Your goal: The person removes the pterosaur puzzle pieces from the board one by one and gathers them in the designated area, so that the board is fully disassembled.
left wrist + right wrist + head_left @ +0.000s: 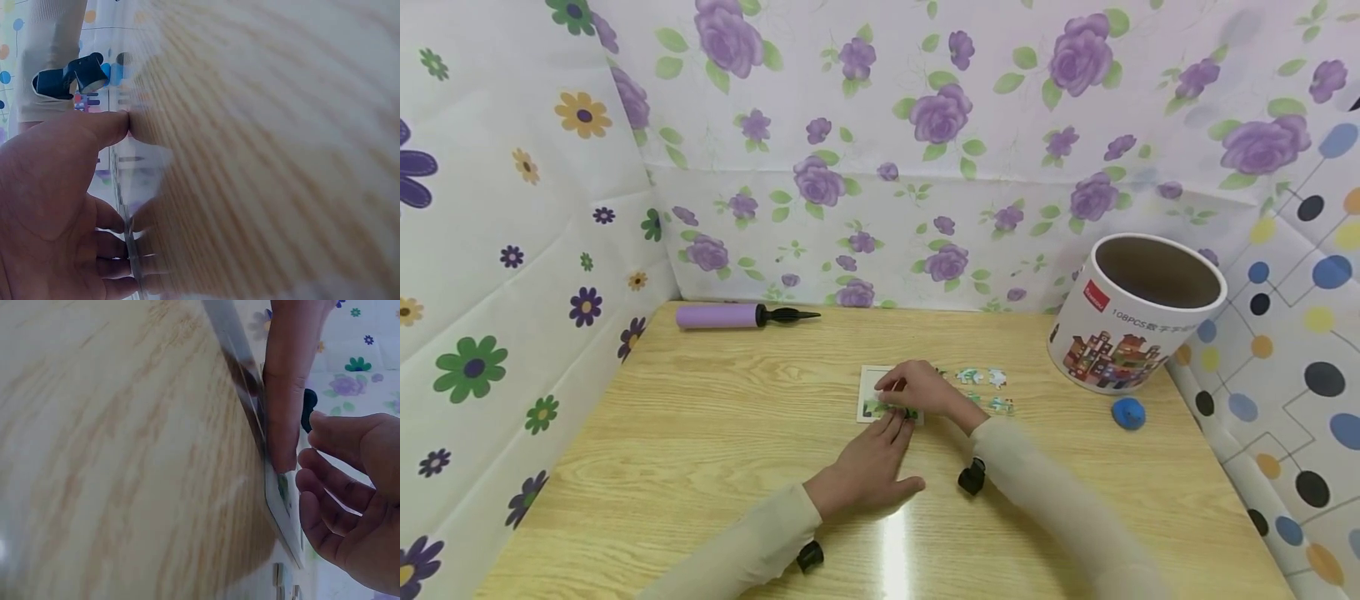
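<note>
A small white-bordered jigsaw board [863, 385] lies on the table, with a green picture along its lower part. My left hand [871, 468] rests its straight fingers on the board's near edge, thumb spread out to the right. Over the board, my right hand [922, 388] has its fingers loosely bent, and no piece shows between thumb and fingertips in the right wrist view. Its fingertips [306, 481] hover beside the left hand's fingers, close to the board surface. Part of the board is hidden beneath both hands. Several loose jigsaw pieces [970, 377] lie just right of it.
A purple hand pump [718, 316] lies at the back left. On the right stand a large white printed tub [1075, 333] and, in front of it, a small blue object [1128, 413]. Patterned cloth walls [850, 125] border the wooden table [715, 433].
</note>
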{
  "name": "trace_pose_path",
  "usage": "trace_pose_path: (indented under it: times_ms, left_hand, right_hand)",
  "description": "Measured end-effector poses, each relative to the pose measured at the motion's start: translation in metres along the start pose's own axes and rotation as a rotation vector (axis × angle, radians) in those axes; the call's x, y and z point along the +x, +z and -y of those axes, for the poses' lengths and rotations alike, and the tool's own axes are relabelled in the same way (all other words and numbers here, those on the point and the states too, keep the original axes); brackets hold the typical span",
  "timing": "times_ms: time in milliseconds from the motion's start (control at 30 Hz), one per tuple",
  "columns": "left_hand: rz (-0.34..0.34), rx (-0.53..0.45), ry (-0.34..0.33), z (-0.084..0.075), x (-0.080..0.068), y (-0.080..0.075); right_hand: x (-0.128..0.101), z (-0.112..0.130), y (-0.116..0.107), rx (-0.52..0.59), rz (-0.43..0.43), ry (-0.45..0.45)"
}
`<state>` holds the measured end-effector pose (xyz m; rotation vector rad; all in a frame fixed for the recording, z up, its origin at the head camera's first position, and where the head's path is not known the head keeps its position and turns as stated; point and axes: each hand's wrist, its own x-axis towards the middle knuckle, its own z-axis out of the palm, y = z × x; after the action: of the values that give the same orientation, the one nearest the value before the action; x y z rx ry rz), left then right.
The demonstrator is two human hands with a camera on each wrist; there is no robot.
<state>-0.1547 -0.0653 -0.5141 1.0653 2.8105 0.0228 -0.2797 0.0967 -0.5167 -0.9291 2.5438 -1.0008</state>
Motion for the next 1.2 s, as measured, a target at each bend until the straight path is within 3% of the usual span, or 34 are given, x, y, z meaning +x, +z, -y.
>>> trace_pose_path:
  times_ms: [600,900,1200]
  left_hand:
    - [-0.012,0.0,0.024,0.0,0.001,-0.001]
    - [-0.015,-0.017,0.031,0.001,0.0,-0.002]
    - [-0.033,-0.013,0.034,0.002,0.0,-0.001]
  right_hand:
    - [0.01,-0.001,0.013,-0.072,-0.03,-0.023]
    - [0.008,0.004,0.016,-0.007,-0.038,0.038]
    - [0.008,0.005,0.016,0.054,-0.068,0.046]
